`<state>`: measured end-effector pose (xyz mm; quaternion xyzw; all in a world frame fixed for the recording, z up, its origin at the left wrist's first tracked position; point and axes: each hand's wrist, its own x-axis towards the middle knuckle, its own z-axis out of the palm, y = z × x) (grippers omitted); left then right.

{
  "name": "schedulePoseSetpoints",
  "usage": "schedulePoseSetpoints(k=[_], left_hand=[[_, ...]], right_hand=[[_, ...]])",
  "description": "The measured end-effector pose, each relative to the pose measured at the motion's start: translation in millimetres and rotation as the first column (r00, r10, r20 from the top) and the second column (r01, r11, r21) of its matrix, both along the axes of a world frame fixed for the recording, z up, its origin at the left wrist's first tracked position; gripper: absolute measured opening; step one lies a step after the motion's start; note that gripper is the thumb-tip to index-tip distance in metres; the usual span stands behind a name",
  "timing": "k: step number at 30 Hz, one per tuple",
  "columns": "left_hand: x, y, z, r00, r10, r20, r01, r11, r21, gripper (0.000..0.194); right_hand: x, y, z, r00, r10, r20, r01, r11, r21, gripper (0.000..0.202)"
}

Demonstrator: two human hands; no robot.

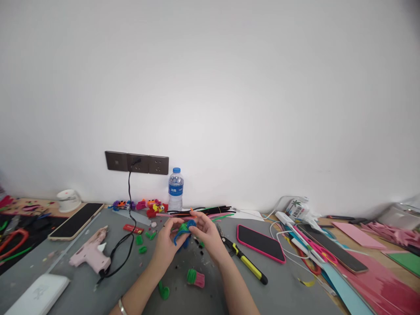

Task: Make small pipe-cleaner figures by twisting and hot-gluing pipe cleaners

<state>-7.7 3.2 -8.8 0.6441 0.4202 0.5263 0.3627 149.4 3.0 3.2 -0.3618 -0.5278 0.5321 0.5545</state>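
Note:
Both hands meet over the grey mat, at the middle of the view. A small blue and green pipe-cleaner piece is between them. My left hand has its fingers closed on the piece's left side, where a blue end sticks out. My right hand pinches the right side with thumb and fingers. Fingers hide part of the piece. Below the hands lie a green and pink coiled piece and a green curled piece.
A pink glue gun with a black cord lies left. Yellow-black pliers and a pink-edged phone lie right. A water bottle stands by the wall. Scissors and coloured sheets are farther right.

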Motion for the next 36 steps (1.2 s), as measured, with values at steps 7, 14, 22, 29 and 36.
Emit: schedulePoseSetpoints(k=[7, 14, 22, 29, 36], left_hand=[[-2, 1, 6.1, 0.989, -0.071, 0.130, 0.096, 0.975, -0.199, 0.034], [1, -1, 1.9, 0.884, -0.065, 0.462, 0.281, 0.865, -0.416, 0.040], [2, -4, 6.1, 0.975, -0.154, 0.161, 0.212, 0.863, -0.459, 0.042], [-1, 0, -0.2, 0.974, -0.059, 0.219, 0.144, 0.907, -0.396, 0.034], [-3, 3, -2.6, 0.927, -0.033, 0.374, 0.176, 0.918, -0.356, 0.030]], right_hand=[[8, 2, 0.8, 0.994, -0.040, -0.098, 0.037, 0.999, -0.037, 0.041], [8, 5, -4.4, 1.000, 0.013, -0.015, -0.014, 0.999, -0.050, 0.035], [1, 4, -6.9, 0.998, 0.007, 0.066, -0.010, 0.999, 0.045, 0.026], [-9, 1, -5.4, 0.991, 0.025, 0.134, -0.030, 0.999, 0.035, 0.031], [-27, -6, -14.4, 0.973, 0.165, 0.164, -0.164, 0.986, -0.020, 0.029]])
